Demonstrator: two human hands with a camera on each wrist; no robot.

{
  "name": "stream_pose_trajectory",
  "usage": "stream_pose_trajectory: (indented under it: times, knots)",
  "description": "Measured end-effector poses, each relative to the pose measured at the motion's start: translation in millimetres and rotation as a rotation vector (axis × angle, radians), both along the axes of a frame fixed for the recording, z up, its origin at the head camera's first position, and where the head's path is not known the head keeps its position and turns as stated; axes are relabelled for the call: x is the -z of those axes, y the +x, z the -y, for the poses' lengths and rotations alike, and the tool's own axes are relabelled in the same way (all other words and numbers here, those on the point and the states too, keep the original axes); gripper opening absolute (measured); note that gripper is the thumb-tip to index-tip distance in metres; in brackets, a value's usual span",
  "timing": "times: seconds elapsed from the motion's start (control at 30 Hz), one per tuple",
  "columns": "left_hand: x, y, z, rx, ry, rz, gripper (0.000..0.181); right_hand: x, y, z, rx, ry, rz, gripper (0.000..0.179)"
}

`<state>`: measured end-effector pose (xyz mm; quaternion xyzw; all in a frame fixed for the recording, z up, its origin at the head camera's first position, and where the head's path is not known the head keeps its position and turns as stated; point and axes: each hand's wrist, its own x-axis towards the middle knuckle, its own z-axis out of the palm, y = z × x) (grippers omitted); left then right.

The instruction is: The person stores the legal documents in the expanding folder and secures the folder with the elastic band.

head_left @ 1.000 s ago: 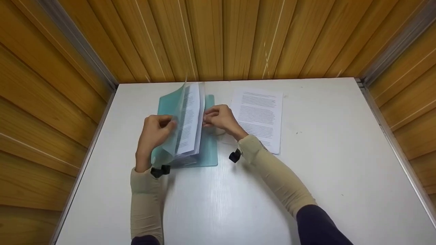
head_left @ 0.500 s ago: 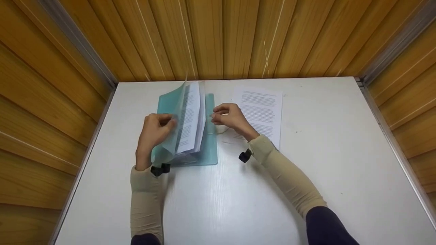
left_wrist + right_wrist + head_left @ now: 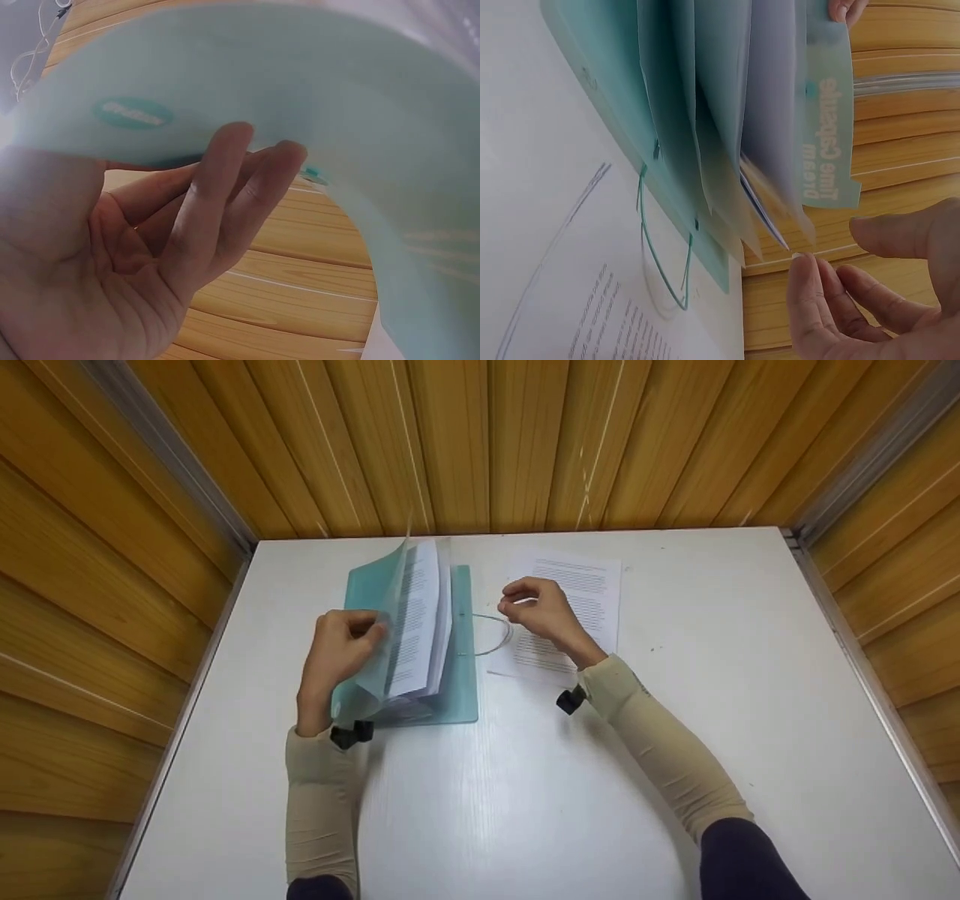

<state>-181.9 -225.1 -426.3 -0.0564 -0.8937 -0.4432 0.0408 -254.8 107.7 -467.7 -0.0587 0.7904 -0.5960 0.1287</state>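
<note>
A translucent teal folder lies on the table, its front cover and the pages inside lifted and fanned. My left hand pinches the raised cover at its free edge. In the left wrist view, two fingers lie along the bent cover. My right hand hovers to the right of the folder, thumb and fingers apart, holding nothing. Near its fingertips, a thin teal elastic cord loops out from the folder's back cover. Printed sheets lie flat beneath the right hand.
The white table ends at a wood-look panel wall behind. Similar panels stand at the left and right sides, with metal posts in the corners.
My right hand has moved right, away from the page edges and over the printed sheets. The elastic loop now shows more fully. My left hand and the lifted cover have stayed put.
</note>
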Motion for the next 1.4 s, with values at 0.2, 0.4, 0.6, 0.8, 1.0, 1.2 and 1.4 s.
stream_pose_trajectory:
  times: [0.2,0.4,0.6,0.8,1.0,1.2,1.4]
  knots:
    - [0.2,-1.4,0.9,-0.008,-0.005,0.046,0.030,-5.3,-0.7,-20,0.025,0.083,-0.027,0.032]
    - [1.1,-3.5,0.1,-0.001,-0.002,0.043,0.031,-9.8,-0.4,-40,0.059,0.154,-0.051,0.035]
    - [1.4,-2.1,-0.6,-0.005,0.001,0.043,0.031,-13.5,-1.1,-59,0.078,0.181,-0.056,0.039]
    - [0.8,-1.7,-0.7,-0.005,-0.001,0.038,0.031,-15.8,-3.4,-78,0.111,0.204,-0.042,0.043]
    - [-0.5,-1.7,0.0,-0.004,0.002,0.038,0.029,-13.7,-4.6,-93,0.130,0.247,-0.046,0.046]
    - [-0.7,-2.3,0.6,0.002,0.004,0.042,0.029,-9.3,-6.1,-106,0.153,0.272,-0.028,0.047]
    - [0.5,-2.4,0.8,0.001,0.003,0.039,0.028,-7.1,-7.8,-117,0.180,0.310,-0.002,0.047]
